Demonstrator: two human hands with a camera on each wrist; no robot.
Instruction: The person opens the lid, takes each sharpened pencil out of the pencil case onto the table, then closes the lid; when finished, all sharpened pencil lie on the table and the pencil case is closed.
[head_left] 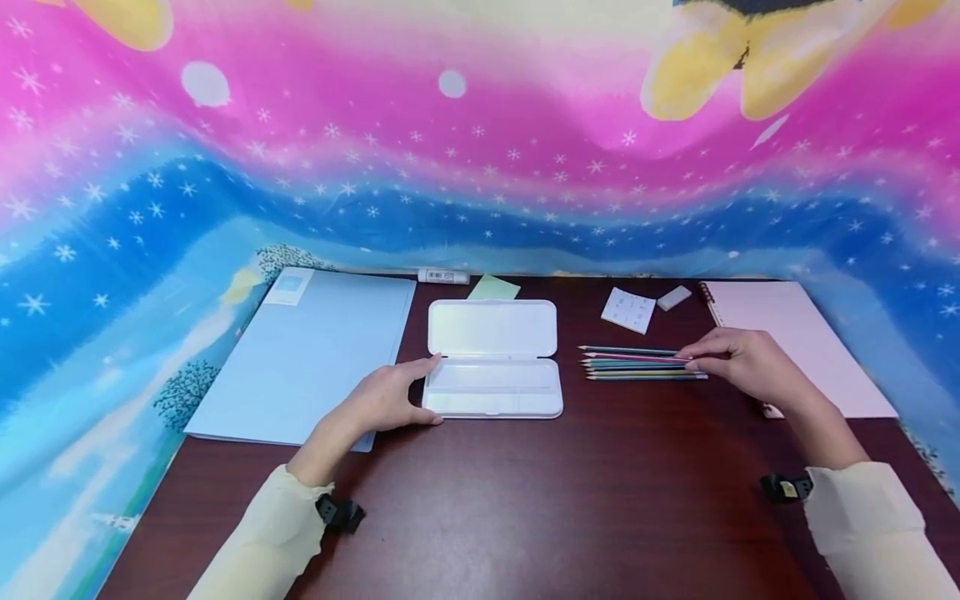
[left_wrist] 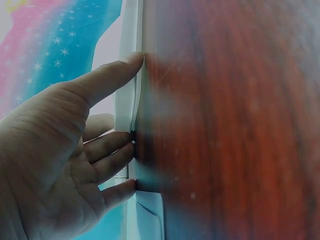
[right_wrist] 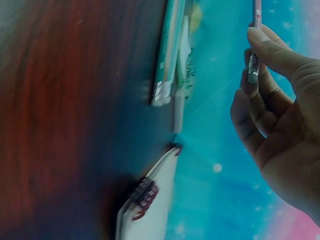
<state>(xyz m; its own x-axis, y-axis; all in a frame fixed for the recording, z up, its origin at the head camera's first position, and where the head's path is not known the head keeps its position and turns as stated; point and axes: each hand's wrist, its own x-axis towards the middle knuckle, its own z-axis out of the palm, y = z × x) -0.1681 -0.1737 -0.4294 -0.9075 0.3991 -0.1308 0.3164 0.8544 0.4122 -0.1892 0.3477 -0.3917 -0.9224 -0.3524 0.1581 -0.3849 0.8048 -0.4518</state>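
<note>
A white pencil case (head_left: 492, 400) lies with its lid (head_left: 492, 327) folded back in the middle of the table. My left hand (head_left: 386, 396) holds its left end, thumb at the front corner and forefinger near the hinge. In the left wrist view the thumb presses against the case's side (left_wrist: 127, 95). To the right of the case, several pencils (head_left: 645, 377) lie side by side with their points to the left. My right hand (head_left: 738, 358) pinches a pinkish-red pencil (right_wrist: 257, 15) near its eraser end, raised above the others in the right wrist view.
A light blue folder (head_left: 322, 350) lies at left, a spiral notebook (head_left: 810, 342) at right. Along the back are a glue stick (head_left: 442, 277), green sticky notes (head_left: 495, 287), a white printed paper (head_left: 628, 310) and an eraser (head_left: 673, 297). A patterned curtain (head_left: 480, 167) borders the table (head_left: 510, 500).
</note>
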